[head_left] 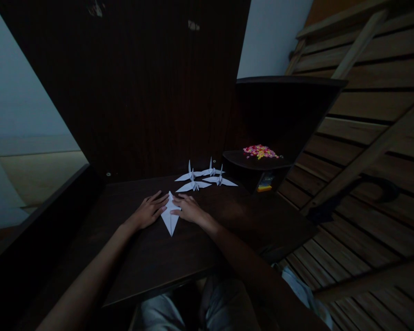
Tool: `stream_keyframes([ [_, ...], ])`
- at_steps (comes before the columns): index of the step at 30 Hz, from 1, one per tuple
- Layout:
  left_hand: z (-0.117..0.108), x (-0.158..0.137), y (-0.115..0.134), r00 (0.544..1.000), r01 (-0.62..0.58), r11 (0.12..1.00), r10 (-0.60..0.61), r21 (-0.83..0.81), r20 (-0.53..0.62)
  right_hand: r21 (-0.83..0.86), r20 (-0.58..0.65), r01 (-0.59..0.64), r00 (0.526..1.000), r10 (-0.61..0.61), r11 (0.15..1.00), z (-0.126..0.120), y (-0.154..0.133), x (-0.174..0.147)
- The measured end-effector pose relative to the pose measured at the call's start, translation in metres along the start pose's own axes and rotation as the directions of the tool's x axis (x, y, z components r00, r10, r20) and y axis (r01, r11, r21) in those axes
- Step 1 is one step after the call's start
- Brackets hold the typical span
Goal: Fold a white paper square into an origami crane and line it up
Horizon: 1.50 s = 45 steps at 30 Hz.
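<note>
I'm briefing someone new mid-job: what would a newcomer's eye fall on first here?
Probably the white kite-shaped paper, bright on the dark desk, with the left hand and right hand at its two sides. Just beyond it stand four folded paper cranes, pale against the dark wood. Then comes the multicoloured pile of small pieces on the low shelf to the right.

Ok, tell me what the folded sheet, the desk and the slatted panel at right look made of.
Folded sheet: matte white paper, judging by its sharp edges and centre crease.
Desk: dark wood or wood-look board; its faint sheen suggests varnish or laminate.
Slatted panel: likely wood, apparently matte, from its brown, uneven boards.
</note>
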<state>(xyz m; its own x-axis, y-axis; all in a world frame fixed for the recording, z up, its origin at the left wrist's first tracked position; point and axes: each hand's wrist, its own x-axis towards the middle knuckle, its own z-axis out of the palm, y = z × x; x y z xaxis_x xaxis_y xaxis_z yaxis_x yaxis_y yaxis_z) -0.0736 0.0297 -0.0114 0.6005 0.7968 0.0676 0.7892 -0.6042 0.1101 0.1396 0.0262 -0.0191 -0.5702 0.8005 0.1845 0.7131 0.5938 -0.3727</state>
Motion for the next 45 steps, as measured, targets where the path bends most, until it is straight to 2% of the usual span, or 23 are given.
stream_keyframes([
  [7, 0.002, 0.0, 0.003, 1.0, -0.006, 0.997, 0.004, 0.076, 0.018, 0.007, 0.003, -0.001, 1.0, 0.001, 1.0, 0.001, 0.0, 0.0],
  [17, 0.009, 0.011, -0.01, 0.998, -0.009, 0.999, 0.006, 0.053, 0.059, 0.001, 0.027, 0.001, 1.0, -0.001, 1.0, -0.001, -0.003, -0.001],
  [26, 0.009, 0.024, -0.015, 0.992, 0.097, 0.994, -0.101, 0.057, 0.074, -0.016, 0.025, -0.002, 1.0, 0.003, 1.0, 0.001, -0.001, 0.0],
  [31, 0.01, 0.025, -0.013, 0.995, 0.101, 0.989, -0.102, 0.111, -0.003, -0.012, 0.031, -0.003, 1.0, 0.003, 1.0, 0.0, 0.0, 0.0],
  [36, 0.009, 0.017, 0.001, 0.993, 0.07, 0.985, -0.054, 0.157, -0.105, 0.002, 0.035, -0.012, 0.999, 0.012, 1.0, -0.001, -0.002, 0.0],
  [40, 0.007, 0.011, 0.01, 0.996, 0.015, 0.993, -0.004, 0.119, -0.09, 0.025, 0.033, -0.02, 0.999, 0.019, 0.999, -0.001, -0.001, 0.001],
  [45, 0.008, 0.009, 0.008, 0.999, 0.018, 0.998, -0.016, 0.054, -0.04, 0.045, 0.02, -0.034, 0.999, 0.033, 0.998, 0.0, 0.0, 0.0],
])
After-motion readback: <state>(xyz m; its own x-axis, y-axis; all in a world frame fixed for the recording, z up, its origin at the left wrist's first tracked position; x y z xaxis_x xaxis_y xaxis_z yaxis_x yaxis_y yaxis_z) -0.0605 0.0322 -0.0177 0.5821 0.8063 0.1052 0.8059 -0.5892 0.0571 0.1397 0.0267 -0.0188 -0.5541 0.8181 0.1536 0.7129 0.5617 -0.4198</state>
